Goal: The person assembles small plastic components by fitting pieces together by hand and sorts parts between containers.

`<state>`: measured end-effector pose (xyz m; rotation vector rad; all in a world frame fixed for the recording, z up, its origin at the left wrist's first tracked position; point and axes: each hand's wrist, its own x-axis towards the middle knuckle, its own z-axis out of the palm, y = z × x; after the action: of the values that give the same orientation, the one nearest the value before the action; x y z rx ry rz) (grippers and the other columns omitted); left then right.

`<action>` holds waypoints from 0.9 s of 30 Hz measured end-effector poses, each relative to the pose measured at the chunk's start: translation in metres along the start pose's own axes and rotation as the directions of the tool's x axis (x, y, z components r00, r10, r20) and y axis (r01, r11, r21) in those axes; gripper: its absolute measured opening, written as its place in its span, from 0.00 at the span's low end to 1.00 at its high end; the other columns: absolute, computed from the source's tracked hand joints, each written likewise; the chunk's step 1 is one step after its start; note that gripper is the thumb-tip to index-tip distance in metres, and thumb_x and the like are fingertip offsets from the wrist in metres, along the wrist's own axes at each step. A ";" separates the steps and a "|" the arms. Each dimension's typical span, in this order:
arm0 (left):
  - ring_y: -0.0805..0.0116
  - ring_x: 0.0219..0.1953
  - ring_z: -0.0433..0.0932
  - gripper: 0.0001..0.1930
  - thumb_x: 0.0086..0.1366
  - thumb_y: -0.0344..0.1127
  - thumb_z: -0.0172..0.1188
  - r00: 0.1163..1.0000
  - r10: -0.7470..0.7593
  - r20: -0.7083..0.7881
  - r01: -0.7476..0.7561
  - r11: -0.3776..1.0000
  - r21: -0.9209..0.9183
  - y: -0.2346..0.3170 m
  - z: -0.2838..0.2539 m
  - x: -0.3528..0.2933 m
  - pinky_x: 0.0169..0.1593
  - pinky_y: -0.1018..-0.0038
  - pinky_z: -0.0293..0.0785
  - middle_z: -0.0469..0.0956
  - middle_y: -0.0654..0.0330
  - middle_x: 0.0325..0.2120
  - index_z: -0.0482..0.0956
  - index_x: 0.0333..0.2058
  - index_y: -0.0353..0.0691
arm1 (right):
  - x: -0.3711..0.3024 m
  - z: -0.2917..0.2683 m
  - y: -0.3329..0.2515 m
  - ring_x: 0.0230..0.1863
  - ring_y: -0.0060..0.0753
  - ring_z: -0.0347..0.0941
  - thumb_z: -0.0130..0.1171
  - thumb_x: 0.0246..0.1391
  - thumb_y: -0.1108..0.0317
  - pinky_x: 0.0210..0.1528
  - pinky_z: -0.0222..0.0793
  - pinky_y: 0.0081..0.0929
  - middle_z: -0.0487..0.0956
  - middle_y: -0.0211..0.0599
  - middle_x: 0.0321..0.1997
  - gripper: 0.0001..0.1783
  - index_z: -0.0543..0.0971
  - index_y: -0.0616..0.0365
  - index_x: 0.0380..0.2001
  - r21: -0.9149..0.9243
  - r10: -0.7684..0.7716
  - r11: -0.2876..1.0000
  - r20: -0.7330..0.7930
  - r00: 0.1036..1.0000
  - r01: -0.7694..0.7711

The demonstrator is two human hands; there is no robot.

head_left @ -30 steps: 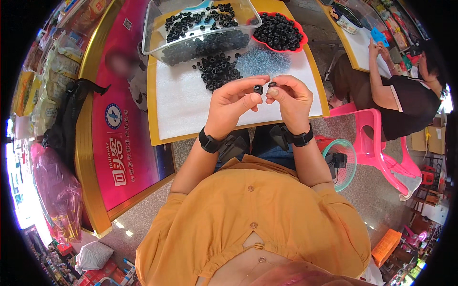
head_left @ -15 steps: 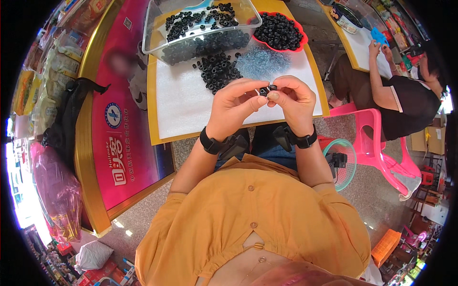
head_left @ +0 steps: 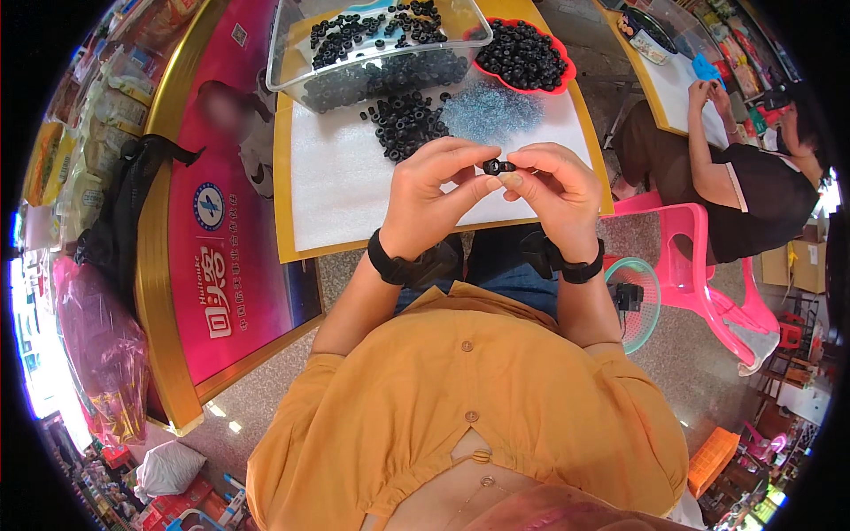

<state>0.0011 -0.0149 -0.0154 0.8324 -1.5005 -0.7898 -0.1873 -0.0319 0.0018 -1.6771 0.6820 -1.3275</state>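
In the head view, the left hand (head_left: pixel 438 184) and right hand (head_left: pixel 562 186) nearly meet over the table (head_left: pixel 332 208), each grip pinching a small black piece (head_left: pixel 494 166) between thumb and forefinger; one part or two, I can't tell. Beyond them, loose black rings (head_left: pixel 409 131) lie beside pale blue beads (head_left: pixel 491 113), near a clear tub (head_left: pixel 381 67) and red bowl (head_left: pixel 567 74).

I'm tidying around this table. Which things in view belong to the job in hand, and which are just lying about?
Apparently belonging to the job:
small black pieces, pinched in left hand and right hand
pile of black rings
heap of pale-blue translucent bits
clear plastic box
red scalloped bowl
white-topped table

Apparently just lying about:
turquoise mesh basket
orange crate
white sack
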 end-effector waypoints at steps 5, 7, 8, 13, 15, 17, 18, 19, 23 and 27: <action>0.71 0.33 0.81 0.16 0.55 0.26 0.71 0.999 0.040 -0.003 -0.040 0.998 0.048 0.001 0.001 0.001 0.36 0.77 0.79 0.81 0.56 0.37 0.84 0.44 0.39 | 0.001 -0.002 -0.001 0.32 0.25 0.79 0.65 0.52 0.83 0.32 0.77 0.18 0.79 0.40 0.41 0.12 0.81 0.66 0.41 -0.029 -0.004 1.000 0.021 1.000 0.004; 0.70 0.33 0.81 0.16 0.55 0.26 0.71 0.999 0.054 0.003 -0.054 0.996 0.073 0.002 0.000 0.001 0.35 0.77 0.79 0.81 0.56 0.37 0.84 0.44 0.39 | 0.001 -0.003 -0.002 0.32 0.25 0.79 0.65 0.52 0.83 0.32 0.78 0.18 0.80 0.40 0.41 0.12 0.81 0.66 0.41 -0.039 -0.003 0.999 0.024 1.000 0.004; 0.70 0.32 0.81 0.17 0.54 0.26 0.71 0.998 0.064 0.004 -0.064 0.993 0.097 0.003 0.000 0.001 0.35 0.77 0.79 0.81 0.56 0.37 0.84 0.44 0.39 | 0.001 -0.003 -0.003 0.32 0.25 0.79 0.65 0.51 0.83 0.31 0.78 0.18 0.80 0.40 0.41 0.12 0.82 0.66 0.41 -0.046 -0.003 0.999 0.026 1.000 0.004; 0.68 0.31 0.81 0.17 0.53 0.26 0.72 0.994 0.109 0.005 -0.108 0.975 0.193 0.003 -0.001 0.002 0.34 0.76 0.80 0.81 0.56 0.36 0.84 0.43 0.39 | 0.000 -0.002 -0.005 0.32 0.25 0.79 0.66 0.51 0.83 0.32 0.78 0.18 0.80 0.39 0.40 0.12 0.82 0.66 0.40 -0.064 -0.013 0.998 0.013 1.000 0.014; 0.66 0.31 0.81 0.17 0.53 0.26 0.72 0.991 0.135 0.007 -0.134 0.968 0.211 0.003 -0.001 0.002 0.34 0.76 0.80 0.82 0.56 0.36 0.84 0.43 0.39 | 0.000 -0.004 -0.007 0.34 0.27 0.80 0.65 0.51 0.85 0.34 0.79 0.19 0.79 0.42 0.42 0.12 0.81 0.67 0.41 -0.093 -0.023 0.995 0.026 0.999 0.025; 0.66 0.31 0.81 0.16 0.53 0.26 0.71 0.993 0.118 0.008 -0.117 0.973 0.198 0.007 0.000 0.003 0.34 0.76 0.80 0.83 0.56 0.35 0.84 0.43 0.38 | 0.000 -0.005 -0.005 0.34 0.27 0.80 0.65 0.51 0.85 0.34 0.79 0.19 0.79 0.42 0.43 0.13 0.81 0.67 0.41 -0.095 -0.025 0.995 0.041 0.999 0.029; 0.65 0.31 0.81 0.16 0.53 0.25 0.71 0.995 0.102 0.011 -0.102 0.978 0.183 0.009 0.000 0.003 0.34 0.75 0.80 0.83 0.56 0.35 0.84 0.43 0.38 | 0.000 -0.005 -0.005 0.34 0.28 0.80 0.65 0.50 0.85 0.33 0.79 0.20 0.79 0.43 0.43 0.13 0.81 0.67 0.41 -0.098 -0.028 0.995 0.054 0.998 0.033; 0.65 0.31 0.81 0.16 0.53 0.25 0.71 0.995 0.101 0.010 -0.101 0.978 0.183 0.008 -0.001 0.002 0.34 0.75 0.80 0.83 0.56 0.35 0.84 0.43 0.38 | 0.000 -0.005 -0.004 0.34 0.28 0.80 0.65 0.50 0.85 0.33 0.79 0.20 0.79 0.43 0.43 0.13 0.81 0.67 0.41 -0.098 -0.027 0.995 0.055 0.998 0.033; 0.68 0.33 0.81 0.17 0.54 0.23 0.70 0.995 0.096 0.032 -0.100 0.977 0.188 0.008 -0.001 0.003 0.35 0.77 0.79 0.83 0.56 0.36 0.84 0.44 0.38 | -0.001 -0.005 -0.003 0.35 0.28 0.80 0.65 0.50 0.85 0.34 0.79 0.20 0.79 0.43 0.44 0.13 0.81 0.67 0.40 -0.112 -0.011 0.994 0.050 0.999 0.017; 0.64 0.32 0.81 0.15 0.53 0.25 0.71 0.990 0.139 0.002 -0.136 0.967 0.218 0.006 -0.001 0.003 0.33 0.75 0.79 0.83 0.56 0.35 0.84 0.41 0.38 | 0.000 -0.005 -0.005 0.34 0.28 0.80 0.65 0.50 0.85 0.34 0.79 0.19 0.79 0.43 0.43 0.12 0.81 0.67 0.40 -0.133 0.003 0.991 0.072 0.997 0.007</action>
<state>0.0015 -0.0146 -0.0084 0.8816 -1.6342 -0.5227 -0.1922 -0.0304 0.0067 -1.8237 0.7409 -1.2403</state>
